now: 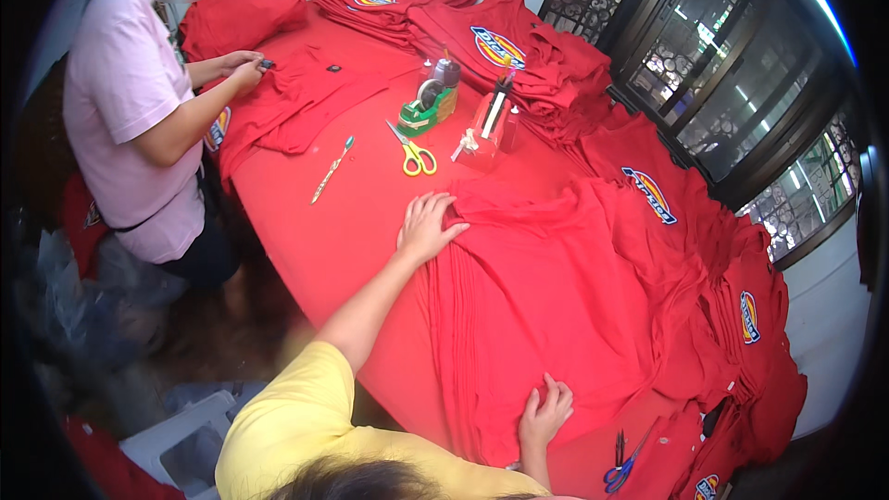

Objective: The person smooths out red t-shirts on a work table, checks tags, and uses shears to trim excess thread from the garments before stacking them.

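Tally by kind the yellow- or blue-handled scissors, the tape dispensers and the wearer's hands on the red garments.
Scissors: 2 (yellow-handled pair, blue-handled pair)
Green tape dispenser: 1
Hands on red garments: 2 (left hand, right hand)
Total: 5

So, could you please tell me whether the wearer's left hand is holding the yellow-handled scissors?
No, the left hand touches red garments; the scissors lie apart.

Scissors [407,145] [624,470]: 2 (one yellow-handled) | tape dispenser [435,116]: 1 | holder [483,143]: 1

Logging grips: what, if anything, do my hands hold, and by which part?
Left hand touches the far corner of the red garment stack, right hand its near end; gripping can't be told.
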Demonstrator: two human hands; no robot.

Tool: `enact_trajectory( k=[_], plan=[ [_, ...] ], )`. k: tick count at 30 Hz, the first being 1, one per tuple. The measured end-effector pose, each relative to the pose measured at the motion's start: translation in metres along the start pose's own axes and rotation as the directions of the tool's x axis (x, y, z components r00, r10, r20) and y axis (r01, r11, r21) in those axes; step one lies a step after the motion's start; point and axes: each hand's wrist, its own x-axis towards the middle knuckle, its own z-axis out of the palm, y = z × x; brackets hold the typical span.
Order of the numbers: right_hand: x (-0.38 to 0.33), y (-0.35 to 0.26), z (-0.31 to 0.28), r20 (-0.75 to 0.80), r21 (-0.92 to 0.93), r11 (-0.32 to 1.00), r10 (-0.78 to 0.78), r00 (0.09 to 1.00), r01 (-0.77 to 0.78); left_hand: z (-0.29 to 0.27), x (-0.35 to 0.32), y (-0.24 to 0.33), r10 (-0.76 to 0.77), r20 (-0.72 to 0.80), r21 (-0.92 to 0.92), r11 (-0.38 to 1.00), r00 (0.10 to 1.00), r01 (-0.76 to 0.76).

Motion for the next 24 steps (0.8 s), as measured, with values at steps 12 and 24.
enact_trajectory(
  k=[12, 24],
  plan=[
    [-0.004, 0.048, -0.006, -0.004, 0.87, 0.489, 0.133, 0.991, -0.062, 0.007, -0.275, 0.213, 0.387, 0.327, 0.069, 0.9, 0.862, -0.43],
    [-0.067, 0.129, -0.078, 0.652, 0.733, 0.343, -0.107, 0.751, -0.587, 0.018, -0.27, 0.205, 0.373, 0.224, 0.033, 0.92, 0.9, -0.39]
  ],
)
